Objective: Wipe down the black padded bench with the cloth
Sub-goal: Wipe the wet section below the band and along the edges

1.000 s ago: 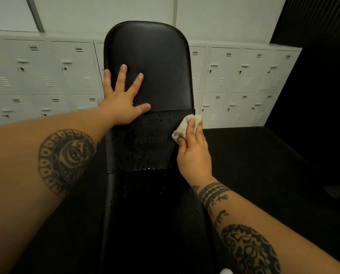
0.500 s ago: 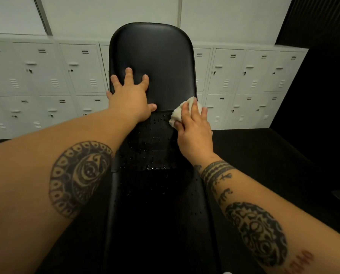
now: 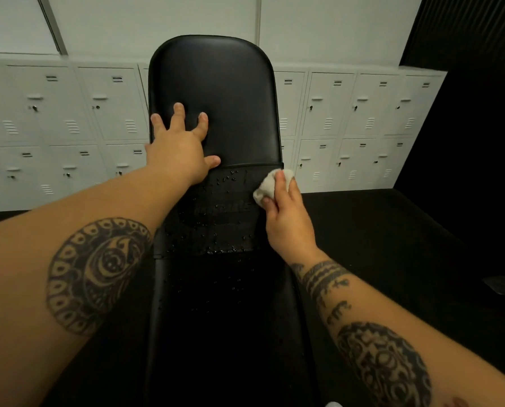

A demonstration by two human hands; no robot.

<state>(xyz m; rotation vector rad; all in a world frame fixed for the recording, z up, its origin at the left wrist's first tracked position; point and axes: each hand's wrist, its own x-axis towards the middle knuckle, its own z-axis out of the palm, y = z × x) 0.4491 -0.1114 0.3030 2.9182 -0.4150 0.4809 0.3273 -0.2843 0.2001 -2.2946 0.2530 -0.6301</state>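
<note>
Far up the black padded desk [image 3: 216, 77], the spread left hand [image 3: 180, 154] braces it (I judge) while the right hand [image 3: 286, 212] pinches the cloth [image 3: 270, 185] at its wet right edge.

One bench [image 3: 216, 83]; one cloth [image 3: 268, 188]; two hands, my left hand [image 3: 177, 154], my right hand [image 3: 289, 221]; two rows of lockers [image 3: 348, 113].

Black padded vinyl bench [image 3: 216, 83]: near end cut off by bottom edge; embossed lettering [image 3: 221, 207] unreadable. Crumpled white cloth [image 3: 267, 188]: partly hidden under right hand [image 3: 289, 218]. White metal lockers [image 3: 69, 127]: cut at left edge.
</note>
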